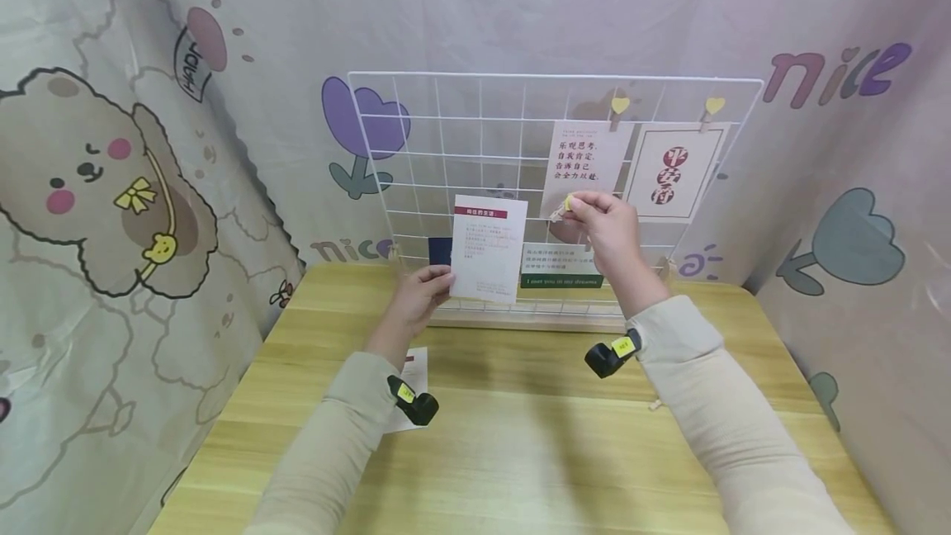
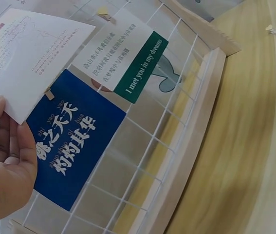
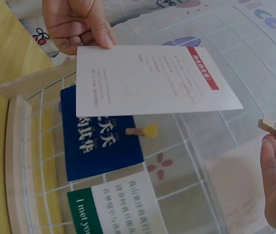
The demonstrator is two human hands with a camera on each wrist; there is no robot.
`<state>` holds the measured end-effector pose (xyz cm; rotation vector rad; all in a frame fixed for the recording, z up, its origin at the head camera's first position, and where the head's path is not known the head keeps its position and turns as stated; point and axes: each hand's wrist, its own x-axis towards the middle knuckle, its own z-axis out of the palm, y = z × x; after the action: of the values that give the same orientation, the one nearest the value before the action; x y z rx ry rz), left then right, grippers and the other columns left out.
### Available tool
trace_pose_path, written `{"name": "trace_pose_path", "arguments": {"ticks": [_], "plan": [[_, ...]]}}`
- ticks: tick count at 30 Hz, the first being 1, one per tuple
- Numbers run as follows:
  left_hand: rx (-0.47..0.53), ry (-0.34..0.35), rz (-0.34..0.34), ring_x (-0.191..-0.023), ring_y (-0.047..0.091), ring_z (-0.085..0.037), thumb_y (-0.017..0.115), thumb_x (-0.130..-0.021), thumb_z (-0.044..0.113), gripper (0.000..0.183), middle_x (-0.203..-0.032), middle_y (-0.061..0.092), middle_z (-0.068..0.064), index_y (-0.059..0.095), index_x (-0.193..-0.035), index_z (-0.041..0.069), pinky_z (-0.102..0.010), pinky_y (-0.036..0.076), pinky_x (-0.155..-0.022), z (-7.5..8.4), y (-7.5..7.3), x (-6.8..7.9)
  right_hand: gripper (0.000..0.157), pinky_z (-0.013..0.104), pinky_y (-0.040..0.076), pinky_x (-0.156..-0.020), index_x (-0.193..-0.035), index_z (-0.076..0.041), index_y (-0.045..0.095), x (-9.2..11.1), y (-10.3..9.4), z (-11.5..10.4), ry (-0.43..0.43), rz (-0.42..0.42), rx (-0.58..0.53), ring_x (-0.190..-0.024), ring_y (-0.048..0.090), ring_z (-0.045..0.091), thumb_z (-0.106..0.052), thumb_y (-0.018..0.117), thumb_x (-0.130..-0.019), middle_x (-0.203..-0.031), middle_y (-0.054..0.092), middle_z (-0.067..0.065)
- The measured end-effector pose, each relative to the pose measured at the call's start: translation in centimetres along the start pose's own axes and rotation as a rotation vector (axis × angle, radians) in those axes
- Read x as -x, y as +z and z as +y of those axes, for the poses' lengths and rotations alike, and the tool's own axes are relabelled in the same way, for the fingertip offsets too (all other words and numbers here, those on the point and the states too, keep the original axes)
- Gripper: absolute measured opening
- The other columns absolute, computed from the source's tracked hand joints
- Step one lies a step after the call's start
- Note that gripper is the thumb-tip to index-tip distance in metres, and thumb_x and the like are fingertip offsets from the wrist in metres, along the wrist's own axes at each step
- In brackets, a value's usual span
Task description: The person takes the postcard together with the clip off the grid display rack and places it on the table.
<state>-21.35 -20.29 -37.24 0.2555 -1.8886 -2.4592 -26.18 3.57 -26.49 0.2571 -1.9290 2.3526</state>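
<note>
My left hand (image 1: 420,297) pinches the lower left corner of a white card (image 1: 486,258) with a red heading strip, in front of a white wire grid (image 1: 461,122). Between thumb and fingertips my right hand (image 1: 615,236) holds a small wooden clothespin with a yellow heart (image 3: 270,127), to the right of that card and apart from it. Behind the held card, a blue card (image 2: 79,146) with white characters is on the grid, a yellow-heart clothespin (image 3: 143,131) at its edge. Beside it hangs a green and white card (image 1: 560,271).
Two cards hang higher on the grid: one with red characters (image 1: 579,151) and one with round red emblems (image 1: 674,176), each under a yellow-heart clothespin (image 1: 715,107). On the wooden table (image 1: 505,452) lie another white card (image 1: 418,370), partly behind my left arm, and a loose clothespin (image 2: 272,30).
</note>
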Motion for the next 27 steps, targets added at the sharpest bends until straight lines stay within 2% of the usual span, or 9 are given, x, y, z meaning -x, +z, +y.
{"name": "trace_pose_path", "arguments": {"ticks": [6,15,22,27], "plan": [[0.007,-0.014,0.005,-0.072,0.051,-0.011,0.053,-0.084,0.001,0.007,-0.084,0.054,-0.004,0.057,-0.088,0.004,-0.02,0.044,-0.069,-0.8,0.0,0.8,0.005,0.021,0.048,-0.07,-0.083,-0.003,0.058,0.8,-1.2,0.8,0.005,-0.013,0.041,-0.066,0.058,0.009,0.001,0.056,-0.081,-0.081,0.056,0.004],[0.066,-0.01,0.022,-0.068,0.05,-0.01,0.052,-0.083,-0.003,0.017,-0.078,0.054,0.0,0.058,-0.075,0.01,-0.02,0.043,-0.065,-2.6,-0.3,1.9,0.013,0.02,0.049,-0.066,-0.078,-0.004,0.057,2.1,-3.2,2.2,0.021,-0.013,-0.024,-0.062,0.059,0.009,0.007,0.053,-0.08,-0.072,0.059,0.001],[0.059,-0.003,0.007,-0.07,0.05,-0.011,0.051,-0.083,-0.003,0.017,-0.082,0.055,0.0,0.058,-0.076,0.011,-0.02,0.042,-0.066,-4.0,-0.8,2.7,0.013,0.021,0.049,-0.067,-0.079,-0.005,0.058,3.1,-4.9,3.3,0.029,0.003,0.005,-0.063,0.059,0.009,0.007,0.054,-0.08,-0.073,0.06,-0.001],[0.03,-0.027,0.037,-0.07,0.049,-0.012,0.054,-0.082,0.0,0.009,-0.083,0.054,-0.002,0.058,-0.08,0.009,-0.021,0.041,-0.067,-4.9,-1.2,3.2,0.017,0.021,0.049,-0.068,-0.078,-0.008,0.059,4.0,-6.3,4.1,0.033,-0.017,0.019,-0.065,0.06,0.009,0.007,0.053,-0.081,-0.073,0.06,0.0]]}}
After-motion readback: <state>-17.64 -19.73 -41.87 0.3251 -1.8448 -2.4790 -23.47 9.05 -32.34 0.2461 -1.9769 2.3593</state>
